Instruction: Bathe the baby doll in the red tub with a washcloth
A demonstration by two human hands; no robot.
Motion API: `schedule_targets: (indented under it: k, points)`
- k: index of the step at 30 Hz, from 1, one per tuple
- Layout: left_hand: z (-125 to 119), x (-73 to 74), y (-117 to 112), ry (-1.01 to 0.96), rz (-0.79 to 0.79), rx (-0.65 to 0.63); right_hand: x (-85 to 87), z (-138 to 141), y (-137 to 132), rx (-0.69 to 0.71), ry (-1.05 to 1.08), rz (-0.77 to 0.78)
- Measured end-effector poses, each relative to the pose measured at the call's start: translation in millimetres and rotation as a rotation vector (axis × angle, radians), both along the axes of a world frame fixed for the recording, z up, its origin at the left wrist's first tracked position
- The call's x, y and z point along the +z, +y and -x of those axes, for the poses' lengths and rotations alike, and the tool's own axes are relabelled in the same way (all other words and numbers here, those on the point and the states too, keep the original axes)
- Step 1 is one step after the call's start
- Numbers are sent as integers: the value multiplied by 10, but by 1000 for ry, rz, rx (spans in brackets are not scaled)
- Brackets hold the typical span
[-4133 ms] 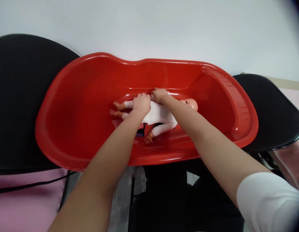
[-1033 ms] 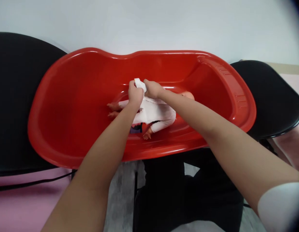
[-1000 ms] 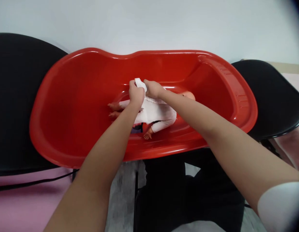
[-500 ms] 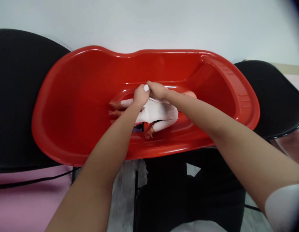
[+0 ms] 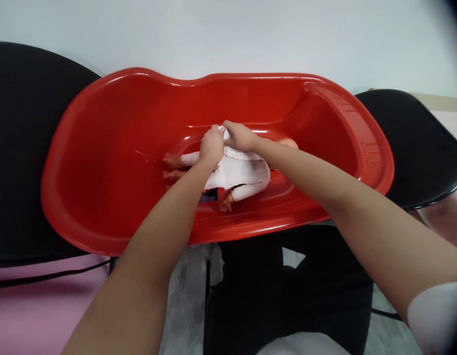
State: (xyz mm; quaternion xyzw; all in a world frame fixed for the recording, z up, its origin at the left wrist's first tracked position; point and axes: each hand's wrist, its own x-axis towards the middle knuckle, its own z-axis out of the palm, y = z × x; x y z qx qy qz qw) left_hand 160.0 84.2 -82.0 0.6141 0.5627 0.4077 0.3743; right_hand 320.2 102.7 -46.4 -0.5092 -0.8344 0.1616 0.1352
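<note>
A baby doll (image 5: pixel 237 172) in a white suit lies in the bottom of a red plastic baby tub (image 5: pixel 102 148), feet to the left, its head mostly hidden behind my right forearm. My left hand (image 5: pixel 211 146) and my right hand (image 5: pixel 239 136) meet above the doll's body. Both are closed in a pinch on a fold of the doll's white garment (image 5: pixel 225 133), pulled up a little from the far side of the body. One doll hand (image 5: pixel 225 205) sticks out toward the near rim.
The tub rests across two black chair seats, one at the left (image 5: pixel 17 148) and one at the right (image 5: pixel 420 143). A white wall (image 5: pixel 228 34) is behind. A pink surface (image 5: pixel 36 315) and a black cable (image 5: pixel 47 279) lie at lower left.
Over four seconds my hands went from lying on the doll's body to pinching up white cloth. In the last second the raised fold has come lower and shows less between my fingers.
</note>
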Motion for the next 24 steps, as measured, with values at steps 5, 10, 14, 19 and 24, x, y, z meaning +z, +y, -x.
schedule_targets:
  k: [5,10,14,19,24]
  points:
    - [-101,28,-94,-8,36,-3,-75,-101,-59,-58,-84,-15]
    - [-84,47,-114,11,-23,-48,-79,-95,-113,-52,-62,-22]
    - [-51,138,-126,35,-43,-29,-8,-74,-134,-36,0,18]
    - [-98,154,-170,7,-53,-15,9,-52,-169,-75,-18,25]
    - [-93,106,-166,-20,-29,-13,42,-43,-235,-69,2,37]
